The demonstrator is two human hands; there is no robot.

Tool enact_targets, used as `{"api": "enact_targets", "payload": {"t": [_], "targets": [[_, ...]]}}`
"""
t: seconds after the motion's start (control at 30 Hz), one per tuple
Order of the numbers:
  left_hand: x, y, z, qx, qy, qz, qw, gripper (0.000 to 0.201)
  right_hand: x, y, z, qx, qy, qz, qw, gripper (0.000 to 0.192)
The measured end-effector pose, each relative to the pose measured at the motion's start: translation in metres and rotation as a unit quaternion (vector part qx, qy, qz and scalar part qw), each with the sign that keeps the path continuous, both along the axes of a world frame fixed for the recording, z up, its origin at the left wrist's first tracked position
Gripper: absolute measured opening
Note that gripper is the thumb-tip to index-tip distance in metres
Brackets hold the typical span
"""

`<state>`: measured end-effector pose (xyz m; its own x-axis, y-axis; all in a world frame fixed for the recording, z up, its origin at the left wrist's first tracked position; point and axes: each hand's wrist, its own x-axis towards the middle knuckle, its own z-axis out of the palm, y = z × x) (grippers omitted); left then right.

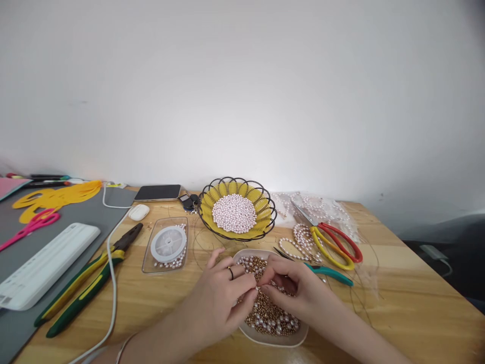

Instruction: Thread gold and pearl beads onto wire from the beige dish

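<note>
My left hand, with a dark ring on one finger, pinches thumb and forefinger together above a pale bowl. My right hand is pinched too, its fingertips meeting those of the left. What they hold between them is too small to make out. Beneath both hands the bowl is filled with bronze and pearly pink beads, partly covered by the fingers. Just behind stands a yellow woven basket with a black looped rim, holding many small pink pearl beads.
Right of the bowl lie red-and-yellow-handled scissors, a teal-handled tool and bead strings. On the left are a clear box with a thread spool, green-yellow pliers, a white cable, a power strip and a phone.
</note>
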<state>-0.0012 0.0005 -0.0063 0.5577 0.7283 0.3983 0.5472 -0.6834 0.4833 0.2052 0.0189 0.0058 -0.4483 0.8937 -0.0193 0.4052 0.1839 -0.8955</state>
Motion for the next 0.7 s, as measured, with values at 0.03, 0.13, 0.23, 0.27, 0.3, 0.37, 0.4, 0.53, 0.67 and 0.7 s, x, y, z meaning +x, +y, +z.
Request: {"api": "enact_targets", "payload": {"t": [0.03,0.13,0.23,0.27,0.3,0.37,0.4,0.53,0.67,0.7], "targets": [[0.0003,0.0003,-0.0002,0.000,0.001,-0.001,1.000,0.019,0.0004,0.0007,0.0001,-0.025,-0.003,0.001,1.000,0.012],[0.0010,0.0011,-0.0006,0.004,0.005,0.000,1.000,0.019,0.0007,0.0018,0.0004,-0.090,0.007,0.013,0.996,0.012],[0.0012,0.0013,-0.0004,0.007,0.010,-0.002,1.000,0.020,0.0001,0.0015,0.0009,-0.099,0.018,0.022,0.995,0.011],[0.0012,0.0013,-0.0002,0.006,0.011,-0.003,1.000,0.020,-0.0003,0.0011,0.0013,-0.098,0.021,0.024,0.995,0.010],[0.0011,0.0011,-0.0002,0.005,0.011,-0.004,1.000,0.020,-0.0006,0.0008,0.0019,-0.099,0.024,0.025,0.994,0.009],[0.0008,0.0007,-0.0004,0.003,0.012,-0.005,1.000,0.020,-0.0009,0.0002,0.0033,-0.116,0.032,0.027,0.992,0.008],[0.0007,0.0006,-0.0008,0.000,0.012,-0.006,1.000,0.020,-0.0009,0.0000,0.0042,-0.131,0.035,0.027,0.990,0.008],[0.0002,0.0002,-0.0026,-0.009,0.016,-0.013,1.000,0.020,-0.0003,-0.0006,0.0067,-0.194,0.047,0.023,0.980,0.008],[-0.0003,-0.0003,-0.0031,-0.014,0.016,-0.024,0.999,0.019,-0.0015,-0.0008,0.0049,-0.257,0.072,0.019,0.964,0.011],[-0.0003,-0.0005,-0.0031,-0.013,0.015,-0.027,0.999,0.019,-0.0024,-0.0010,0.0037,-0.268,0.080,0.019,0.960,0.012]]}}
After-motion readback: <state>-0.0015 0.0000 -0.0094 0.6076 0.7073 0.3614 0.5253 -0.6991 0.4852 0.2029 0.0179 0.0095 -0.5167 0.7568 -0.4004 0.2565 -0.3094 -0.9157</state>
